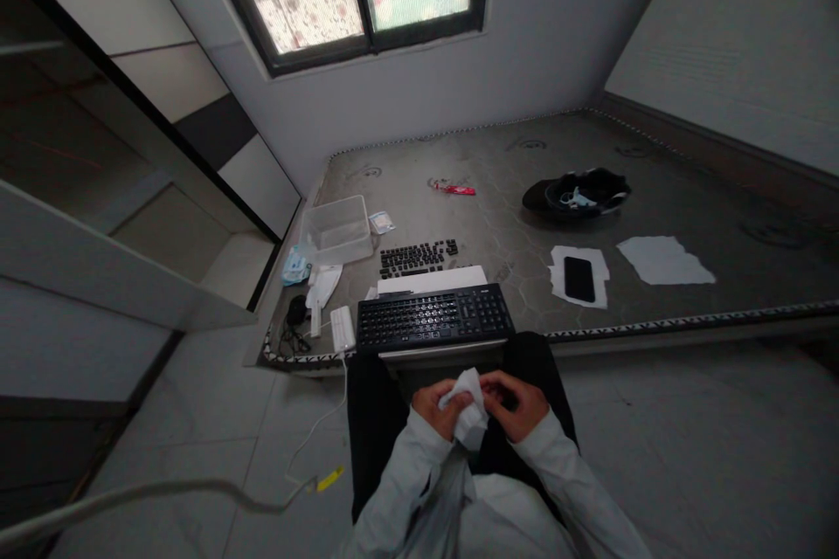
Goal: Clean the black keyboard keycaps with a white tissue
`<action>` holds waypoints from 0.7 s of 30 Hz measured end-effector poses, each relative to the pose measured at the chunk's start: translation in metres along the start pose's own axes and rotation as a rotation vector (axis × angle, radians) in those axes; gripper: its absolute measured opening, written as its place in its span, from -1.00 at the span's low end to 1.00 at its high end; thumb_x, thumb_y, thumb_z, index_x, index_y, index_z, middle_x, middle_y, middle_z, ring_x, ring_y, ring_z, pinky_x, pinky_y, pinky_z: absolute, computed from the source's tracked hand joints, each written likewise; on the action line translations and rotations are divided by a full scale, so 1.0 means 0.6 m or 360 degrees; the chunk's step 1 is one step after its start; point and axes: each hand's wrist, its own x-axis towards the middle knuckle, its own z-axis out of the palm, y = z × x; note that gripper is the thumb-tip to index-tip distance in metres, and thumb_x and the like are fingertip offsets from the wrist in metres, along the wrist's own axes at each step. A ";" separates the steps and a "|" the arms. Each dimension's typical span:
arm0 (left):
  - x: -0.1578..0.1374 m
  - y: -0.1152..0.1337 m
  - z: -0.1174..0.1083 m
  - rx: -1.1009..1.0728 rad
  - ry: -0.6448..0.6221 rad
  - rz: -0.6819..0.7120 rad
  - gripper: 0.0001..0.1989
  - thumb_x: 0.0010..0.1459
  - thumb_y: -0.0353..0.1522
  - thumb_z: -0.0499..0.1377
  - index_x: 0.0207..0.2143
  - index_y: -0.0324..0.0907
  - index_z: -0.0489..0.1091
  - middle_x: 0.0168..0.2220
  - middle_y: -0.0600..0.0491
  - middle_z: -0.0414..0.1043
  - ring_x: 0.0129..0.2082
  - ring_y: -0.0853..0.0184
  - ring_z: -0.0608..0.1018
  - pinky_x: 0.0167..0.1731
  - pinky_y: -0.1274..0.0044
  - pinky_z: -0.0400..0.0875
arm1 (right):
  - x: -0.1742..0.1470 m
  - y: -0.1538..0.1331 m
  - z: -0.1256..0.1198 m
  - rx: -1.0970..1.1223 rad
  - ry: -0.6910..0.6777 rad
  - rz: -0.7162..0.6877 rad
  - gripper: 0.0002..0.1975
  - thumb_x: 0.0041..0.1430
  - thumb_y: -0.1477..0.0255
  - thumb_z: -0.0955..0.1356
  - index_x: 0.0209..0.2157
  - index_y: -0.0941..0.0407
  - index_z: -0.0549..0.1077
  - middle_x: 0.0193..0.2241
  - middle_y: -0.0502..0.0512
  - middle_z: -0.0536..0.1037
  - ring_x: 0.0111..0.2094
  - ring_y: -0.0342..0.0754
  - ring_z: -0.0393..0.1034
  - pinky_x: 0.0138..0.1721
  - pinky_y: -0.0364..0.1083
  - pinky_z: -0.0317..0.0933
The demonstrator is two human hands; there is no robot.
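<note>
A crumpled white tissue (472,428) is bunched in my left hand (440,409), with the thumb pressed over it. The fingers of my right hand (519,409) are pinched together against the tissue's right side; whatever lies between them is too small to make out. Both hands are above my lap, just in front of a black keyboard (488,314) on the edge of the raised platform. Its left area looks different from the number pad, with pale spots between dark squares. Loose black keycaps (412,258) lie in rows behind it, beyond a white strip (436,280).
Left of the keyboard are a white power strip (342,329), a clear plastic box (337,230), blue packets (296,266) and a black cable (293,336). To the right lie a phone (578,279) on paper, another sheet (665,260) and a black cap (554,196). A red packet (454,189) sits farther back.
</note>
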 end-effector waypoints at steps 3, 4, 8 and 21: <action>0.000 -0.006 0.003 -0.0028 -0.0035 0.0110 -0.63 0.01 -0.21 0.09 -0.26 -0.26 0.52 -0.41 -0.01 0.56 -0.42 0.26 0.52 -0.40 0.53 0.35 | 0.001 -0.003 0.000 0.0002 0.0107 0.0033 -0.85 -0.10 0.43 0.32 -0.41 0.10 0.48 -0.54 0.01 0.53 -0.52 -0.13 0.38 -0.47 -0.18 0.27; 0.000 -0.007 0.005 -0.0047 -0.0053 0.0146 -0.61 0.02 -0.19 0.08 -0.22 -0.26 0.50 -0.38 -0.02 0.57 -0.39 0.24 0.53 -0.37 0.51 0.36 | 0.001 -0.004 0.000 0.0003 0.0141 0.0053 -0.86 -0.09 0.40 0.32 -0.42 0.09 0.48 -0.54 0.01 0.53 -0.52 -0.12 0.38 -0.47 -0.17 0.27; -0.001 -0.010 0.008 -0.0105 -0.0102 0.0222 -0.52 0.08 -0.14 0.00 -0.13 -0.29 0.45 -0.34 -0.07 0.56 -0.38 0.23 0.53 -0.37 0.50 0.36 | 0.002 -0.004 -0.002 0.0008 0.0129 0.0117 -0.83 -0.05 0.30 0.33 -0.43 0.07 0.49 -0.54 0.02 0.54 -0.51 -0.10 0.41 -0.45 -0.16 0.29; 0.018 -0.016 0.000 0.0134 0.0388 -0.0121 -0.75 -0.24 -0.27 0.27 -0.45 -0.21 0.56 -0.54 0.04 0.55 -0.52 0.30 0.50 -0.52 0.57 0.34 | 0.012 0.000 0.018 0.0032 0.0137 0.0043 -0.86 -0.09 0.43 0.29 -0.48 0.06 0.49 -0.56 -0.04 0.53 -0.50 -0.12 0.42 -0.43 -0.19 0.25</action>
